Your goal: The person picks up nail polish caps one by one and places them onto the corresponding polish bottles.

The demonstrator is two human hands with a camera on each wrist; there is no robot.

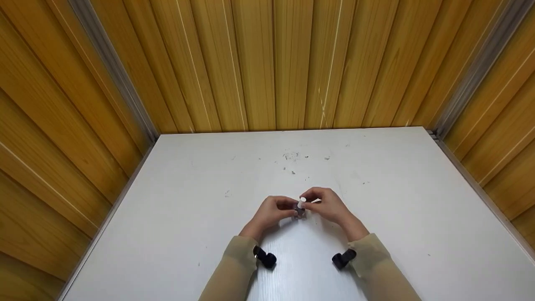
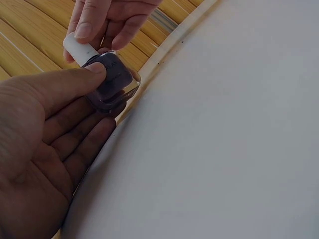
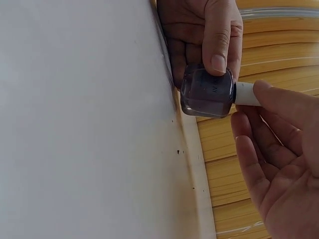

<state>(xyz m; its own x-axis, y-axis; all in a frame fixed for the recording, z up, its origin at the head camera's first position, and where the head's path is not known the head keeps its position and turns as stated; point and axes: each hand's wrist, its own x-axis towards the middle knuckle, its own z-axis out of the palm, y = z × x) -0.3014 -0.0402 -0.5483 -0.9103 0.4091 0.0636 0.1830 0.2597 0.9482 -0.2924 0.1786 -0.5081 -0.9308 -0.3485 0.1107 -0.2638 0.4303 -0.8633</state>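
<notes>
A small square glass bottle of dark purple nail polish (image 3: 205, 94) with a white cap (image 3: 246, 94) is between the two hands. My left hand (image 1: 269, 213) holds the glass body, its thumb lying across the front near the lettering. With thumb and fingers my right hand (image 1: 330, 205) pinches the white cap, which sits at the bottle's neck. In the left wrist view the bottle (image 2: 112, 77) tilts, cap up to the left. Part of its back is hidden by the left fingers.
Both hands are over a white table (image 1: 175, 200) with small dark specks and scuffs toward its far side. Wood-look panels (image 1: 255, 62) stand behind and on both sides, with grey metal posts (image 1: 121, 75) at the corners. A black camera mount sits on each wrist.
</notes>
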